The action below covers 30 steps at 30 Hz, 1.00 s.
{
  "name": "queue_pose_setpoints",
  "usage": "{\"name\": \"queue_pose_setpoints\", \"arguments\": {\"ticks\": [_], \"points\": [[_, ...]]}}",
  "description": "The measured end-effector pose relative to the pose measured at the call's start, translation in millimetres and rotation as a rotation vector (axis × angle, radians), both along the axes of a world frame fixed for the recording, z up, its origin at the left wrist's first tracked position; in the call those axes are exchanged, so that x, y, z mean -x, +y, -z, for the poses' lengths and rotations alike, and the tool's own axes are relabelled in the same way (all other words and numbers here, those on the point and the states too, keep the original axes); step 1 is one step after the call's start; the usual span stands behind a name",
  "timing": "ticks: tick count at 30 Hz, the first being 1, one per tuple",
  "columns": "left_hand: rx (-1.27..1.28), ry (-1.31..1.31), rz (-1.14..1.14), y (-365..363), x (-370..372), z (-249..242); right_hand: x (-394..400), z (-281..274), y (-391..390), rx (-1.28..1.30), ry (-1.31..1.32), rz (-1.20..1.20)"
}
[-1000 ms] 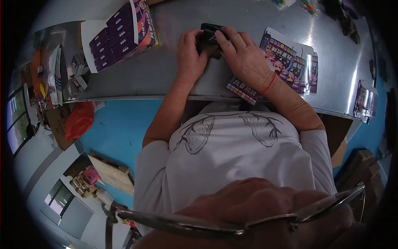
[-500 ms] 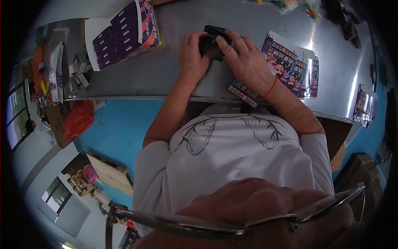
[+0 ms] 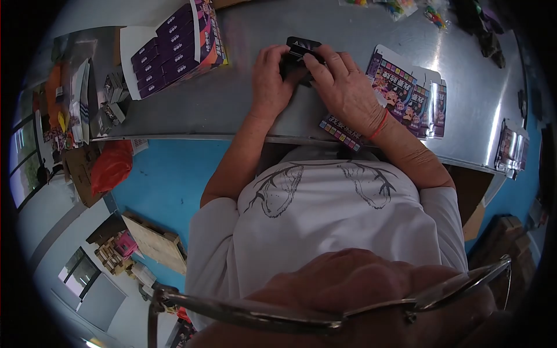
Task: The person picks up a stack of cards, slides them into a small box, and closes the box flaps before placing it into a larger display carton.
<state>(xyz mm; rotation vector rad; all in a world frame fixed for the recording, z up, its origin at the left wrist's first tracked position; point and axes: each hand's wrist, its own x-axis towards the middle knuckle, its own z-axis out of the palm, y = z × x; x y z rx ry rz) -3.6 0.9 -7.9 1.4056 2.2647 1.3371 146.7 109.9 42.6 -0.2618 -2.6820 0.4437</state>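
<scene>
Over the desk [image 3: 214, 110], your left hand [image 3: 270, 90] and right hand [image 3: 351, 93] held a dark item [image 3: 304, 44]; purple boxes [image 3: 176, 51] sat packed, printed cartons [image 3: 392, 84] apparently unfilled.

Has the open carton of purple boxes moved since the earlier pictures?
No. The open carton keeps its place relative to the table's front edge; the whole view shifted slightly.

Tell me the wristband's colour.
The wristband is red; the head view shows it best.
</scene>
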Motion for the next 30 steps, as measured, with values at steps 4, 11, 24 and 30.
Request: {"name": "queue_pose_setpoints", "arguments": {"ticks": [4, 11, 24, 30], "points": [[-0.03, 0.032, 0.004, -0.2, 0.4, 1.4, 0.1, 0.5, -0.4, 0.031, 0.036, 0.01], [-0.026, 0.052, 0.016, -0.9, 2.0, 3.5, 4.3, 2.7, -1.0, -0.001, 0.048, 0.001], [-0.035, 0.12, 0.01, -0.7, 1.3, 1.2, 2.0, -1.7, -1.6, -0.04, -0.007, 0.009], [-0.019, 0.075, 0.004, -1.0, 1.1, 2.1, 2.0, -0.4, -1.0, -0.056, 0.011, 0.006]]}}
